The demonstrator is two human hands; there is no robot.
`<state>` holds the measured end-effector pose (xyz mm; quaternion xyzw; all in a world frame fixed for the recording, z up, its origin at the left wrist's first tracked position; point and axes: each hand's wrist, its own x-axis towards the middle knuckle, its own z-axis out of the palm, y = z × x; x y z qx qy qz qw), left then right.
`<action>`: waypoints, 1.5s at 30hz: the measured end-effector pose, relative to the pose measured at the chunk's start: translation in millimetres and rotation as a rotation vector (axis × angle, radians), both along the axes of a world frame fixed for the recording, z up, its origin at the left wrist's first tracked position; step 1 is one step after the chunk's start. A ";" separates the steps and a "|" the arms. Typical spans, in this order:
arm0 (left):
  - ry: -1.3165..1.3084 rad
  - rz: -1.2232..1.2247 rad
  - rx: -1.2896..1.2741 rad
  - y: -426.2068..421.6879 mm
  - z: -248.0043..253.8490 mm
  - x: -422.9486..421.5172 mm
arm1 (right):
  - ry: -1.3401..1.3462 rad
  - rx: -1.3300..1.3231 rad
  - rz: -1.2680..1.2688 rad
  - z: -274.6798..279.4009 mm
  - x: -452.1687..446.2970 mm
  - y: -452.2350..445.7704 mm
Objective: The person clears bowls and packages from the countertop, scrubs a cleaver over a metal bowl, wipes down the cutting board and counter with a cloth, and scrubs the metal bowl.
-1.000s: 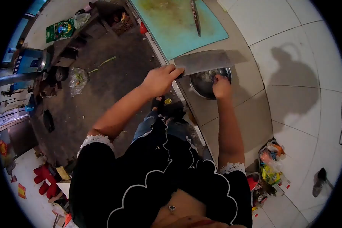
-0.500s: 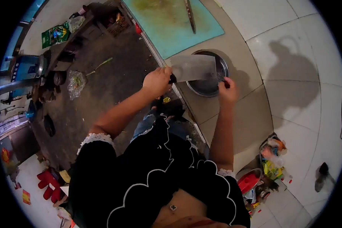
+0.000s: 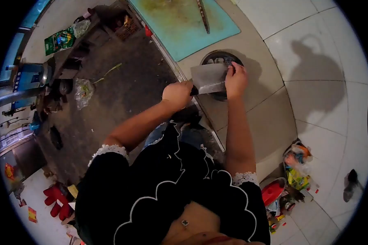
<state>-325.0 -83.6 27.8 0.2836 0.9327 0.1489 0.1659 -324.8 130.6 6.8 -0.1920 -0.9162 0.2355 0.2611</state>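
My left hand (image 3: 178, 96) is closed around the dark handle of a cleaver (image 3: 208, 77). The broad grey blade lies over a round dark metal bowl (image 3: 220, 54), covering much of it. My right hand (image 3: 236, 81) is at the blade's far end, its bent fingers against the upper corner. Dark contents with some pale pieces show inside the bowl beyond the blade, too unclear to name. Behind the bowl is a turquoise cutting board (image 3: 184, 41), stained brownish, with a long, thin, dark speckled object (image 3: 203, 16) on it.
The tiled counter (image 3: 261, 118) meets a white tiled wall at right. A red basin (image 3: 273, 192) and several bags (image 3: 297, 169) stand at lower right. On the dark floor lie a clear plastic bag (image 3: 84, 93) and a green stalk (image 3: 107, 72). A cluttered shelf is at left.
My left hand has shifted slightly right and toward my body with the cleaver. My right hand has moved forward and left along the blade's end, and more of the bowl's far side shows.
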 end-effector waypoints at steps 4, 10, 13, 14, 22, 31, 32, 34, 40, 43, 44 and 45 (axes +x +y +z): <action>-0.006 0.016 -0.035 5.8 4.0 -3.2 | -0.136 -0.006 0.121 -4.9 17.7 -46.4; 0.038 0.029 0.005 0.8 -2.4 -4.8 | -0.065 -0.001 0.069 -5.9 12.0 -12.9; 0.032 0.001 -0.017 0.7 5.6 -5.3 | -0.090 -0.014 -0.025 -3.7 11.8 0.1; 0.038 -0.001 -0.007 1.7 6.0 -6.2 | -0.108 -0.030 -0.047 -2.3 12.3 -2.1; 0.050 -0.056 -0.027 13.6 13.3 -6.9 | -0.043 0.051 0.211 10.5 -4.3 -52.6; 0.116 -0.061 -0.025 9.0 -8.5 -12.0 | 0.029 0.020 0.311 7.9 -9.0 -66.4; 0.118 -0.061 -0.007 7.3 -9.0 -11.6 | 0.022 0.005 0.264 0.6 -11.3 -60.0; 0.121 -0.056 0.036 3.3 -1.5 -10.8 | 0.006 -0.018 0.176 -20.1 -16.9 -29.9; 0.143 -0.061 -0.052 0.1 -2.8 -11.5 | -0.069 -0.049 0.036 1.0 -6.3 -15.5; 0.089 -0.052 0.002 3.1 -3.0 -14.7 | -0.006 -0.043 0.279 -1.2 3.8 -62.4; 0.093 -0.054 -0.005 2.7 -2.2 -16.2 | -0.055 -0.050 0.229 -2.0 3.3 -54.2; 0.095 -0.055 -0.013 0.3 -1.1 -16.2 | -0.107 -0.058 0.180 -4.5 3.3 -38.7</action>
